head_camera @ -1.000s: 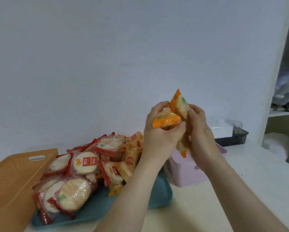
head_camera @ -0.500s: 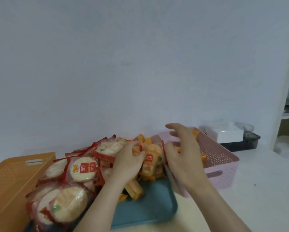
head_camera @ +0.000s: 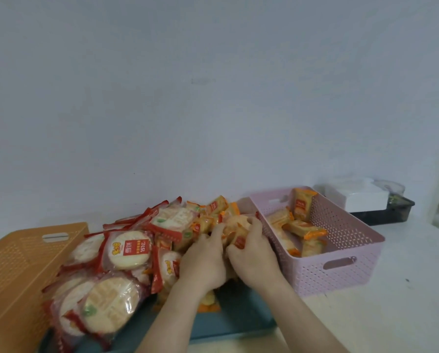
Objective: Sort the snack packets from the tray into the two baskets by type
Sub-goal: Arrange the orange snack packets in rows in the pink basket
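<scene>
Currently picking, about midway through the sorting by the look of it. Clenching the right grip round an orange packet at the right edge of the heap on the teal tray, just beside the near wall of the pink basket. Pressing the left grip in against the same cluster, touching the right one; cannot tell whether holding anything, with fingertips buried among wrappers. Already several sorted orange packets inside the pink basket. Plenty of red round packets heaped on the tray's left side, spilling toward the orange basket, with none showing in its visible part. Next, probably: lifting the clenched packet clear without dragging neighbours off the tray, carrying it a short way right over the rim, and letting go above the others. Worth watching for slippery wrappers snagging together and coming up as a bunch.
</scene>
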A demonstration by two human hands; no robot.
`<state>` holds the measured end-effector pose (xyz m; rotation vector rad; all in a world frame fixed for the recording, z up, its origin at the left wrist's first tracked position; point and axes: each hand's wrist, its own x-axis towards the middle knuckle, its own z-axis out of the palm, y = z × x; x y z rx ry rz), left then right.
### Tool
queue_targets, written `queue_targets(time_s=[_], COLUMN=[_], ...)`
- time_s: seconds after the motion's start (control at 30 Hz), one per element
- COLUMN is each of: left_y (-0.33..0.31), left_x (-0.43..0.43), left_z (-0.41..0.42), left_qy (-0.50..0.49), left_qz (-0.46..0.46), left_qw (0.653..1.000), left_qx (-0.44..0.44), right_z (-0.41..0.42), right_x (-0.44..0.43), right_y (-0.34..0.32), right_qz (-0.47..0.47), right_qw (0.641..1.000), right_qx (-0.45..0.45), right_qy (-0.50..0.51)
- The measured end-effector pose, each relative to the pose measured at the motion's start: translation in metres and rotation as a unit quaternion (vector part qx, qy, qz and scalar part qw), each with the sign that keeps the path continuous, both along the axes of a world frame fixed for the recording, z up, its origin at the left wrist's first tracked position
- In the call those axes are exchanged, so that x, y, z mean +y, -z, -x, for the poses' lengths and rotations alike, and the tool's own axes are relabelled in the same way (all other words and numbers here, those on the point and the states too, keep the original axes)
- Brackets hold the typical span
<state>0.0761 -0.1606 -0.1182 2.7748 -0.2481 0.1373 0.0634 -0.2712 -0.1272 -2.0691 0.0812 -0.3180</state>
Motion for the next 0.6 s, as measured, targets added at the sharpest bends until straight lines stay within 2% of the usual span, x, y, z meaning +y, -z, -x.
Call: queue_targets(time_s=[0.1,0.2,0.33,0.43,0.5,0.6], left_y=[-0.008,-0.017,-0.027,-0.032,-0.037,-0.044], left_x=[0.006,0.013,0.018,0.020,0.022,0.024], left_z=[0.001,0.001,0.003,0.008,0.011,0.016], left_qy=[-0.006,-0.011,-0.003,-0.010,-0.014,0.005], left_qz=[0.080,0.179,0.338,0.422,0.461,0.486], left_qw=[0.997,0.984,0.941,0.902,0.877,0.860], left_qx=[0.019,-0.003,-0.034,-0.091,-0.131,-0.153], right_z=[0.001,0.000,-0.001,0.002,0.005,0.007], right_x=[-0.009,-0.015,-0.023,-0.029,-0.028,-0.027], right_y=[-0.003,-0.006,-0.010,-0.009,-0.007,-0.007], right_qz=[-0.020,-0.036,-0.060,-0.019,0.004,0.024], right_qw=[1.000,0.999,0.992,0.983,0.972,0.961], right_qx=[-0.003,0.003,0.013,0.036,0.074,0.111], right_qy=[-0.010,-0.034,-0.111,-0.178,-0.222,-0.253])
